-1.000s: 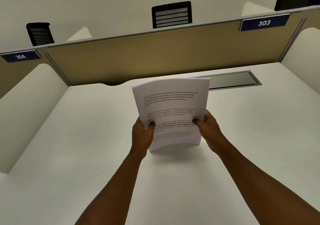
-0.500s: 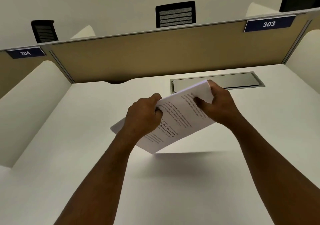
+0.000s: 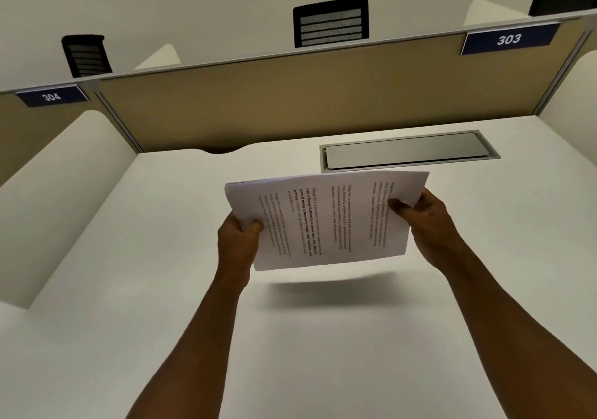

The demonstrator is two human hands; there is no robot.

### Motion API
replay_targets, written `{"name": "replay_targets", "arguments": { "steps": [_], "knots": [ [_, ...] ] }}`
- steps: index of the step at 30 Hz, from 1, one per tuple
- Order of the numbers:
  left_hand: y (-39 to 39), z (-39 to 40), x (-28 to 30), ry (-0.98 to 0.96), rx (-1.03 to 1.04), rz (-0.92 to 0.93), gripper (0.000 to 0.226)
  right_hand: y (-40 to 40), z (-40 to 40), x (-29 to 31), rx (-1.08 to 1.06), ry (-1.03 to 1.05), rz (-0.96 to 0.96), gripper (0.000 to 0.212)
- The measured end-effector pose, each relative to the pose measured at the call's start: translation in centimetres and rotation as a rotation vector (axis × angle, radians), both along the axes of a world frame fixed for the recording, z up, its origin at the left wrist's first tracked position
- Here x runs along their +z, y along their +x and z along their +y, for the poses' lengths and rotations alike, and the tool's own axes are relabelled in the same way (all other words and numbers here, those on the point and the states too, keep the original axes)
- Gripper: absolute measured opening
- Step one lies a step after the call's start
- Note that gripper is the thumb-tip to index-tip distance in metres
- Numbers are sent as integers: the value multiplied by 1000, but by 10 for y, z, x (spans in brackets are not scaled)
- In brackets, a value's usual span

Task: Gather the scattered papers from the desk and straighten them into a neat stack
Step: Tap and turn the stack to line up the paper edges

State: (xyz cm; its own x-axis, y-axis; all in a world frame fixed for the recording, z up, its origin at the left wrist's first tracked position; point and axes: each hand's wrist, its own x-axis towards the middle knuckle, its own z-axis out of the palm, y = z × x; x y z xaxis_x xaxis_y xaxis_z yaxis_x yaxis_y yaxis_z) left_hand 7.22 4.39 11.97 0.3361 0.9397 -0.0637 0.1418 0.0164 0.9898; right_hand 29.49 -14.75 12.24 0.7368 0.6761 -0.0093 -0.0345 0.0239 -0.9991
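left hand (image 3: 237,244) pinching lower-left corner of paper stack (image 3: 326,221), thumb on printed face, fingers hidden behind. stack now turned sideways versus a second ago, when held upright on its short edge; text lines running vertically, long edge down. held in air over white desk (image 3: 129,321), shadow beneath, not touching. probably set for tapping the long edge to square it; short edge seemingly done. no loose sheets visible on desk. sheets slightly fanned at top-left. right hand (image 3: 426,221) clamped on upper-right edge, thumb in front. stack spanning between both grips, near cable tray (image 3: 407,150).
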Motion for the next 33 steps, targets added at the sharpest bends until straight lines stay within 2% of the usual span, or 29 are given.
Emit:
{"name": "replay_targets", "arguments": {
  "steps": [7, 12, 18, 23, 26, 28, 30, 32, 33],
  "knots": [
    [-5, -5, -36, -76, -65, 59, 29, -11, -1, -44, 31, -137, 71, 30],
    [-6, 2, -31, 14, -82, 38, 30, -6, 1, -33, -10, -136, 47, 29],
    [-6, 3, -46, -96, -139, 113, 32, -7, 2, -48, 6, -202, 87, 31],
    [-6, 4, -44, -90, -143, 115, 31, -3, 4, -45, -1, -218, 80, 30],
    [-4, 3, -34, -37, -131, 134, 24, 1, 7, -28, -77, -184, 33, 33],
    [-1, 4, -23, 29, -130, 180, 22, 0, 10, -13, -210, -226, -141, 53],
    [3, 5, -9, 126, -149, 231, 23, -3, 13, 5, -386, -305, -572, 73],
    [7, 4, 9, 227, -200, 274, 18, -12, 15, 28, -402, -290, -975, 79],
    [10, 3, 19, 267, -232, 291, 15, -18, 18, 39, -331, -273, -1089, 80]
  ]
}}
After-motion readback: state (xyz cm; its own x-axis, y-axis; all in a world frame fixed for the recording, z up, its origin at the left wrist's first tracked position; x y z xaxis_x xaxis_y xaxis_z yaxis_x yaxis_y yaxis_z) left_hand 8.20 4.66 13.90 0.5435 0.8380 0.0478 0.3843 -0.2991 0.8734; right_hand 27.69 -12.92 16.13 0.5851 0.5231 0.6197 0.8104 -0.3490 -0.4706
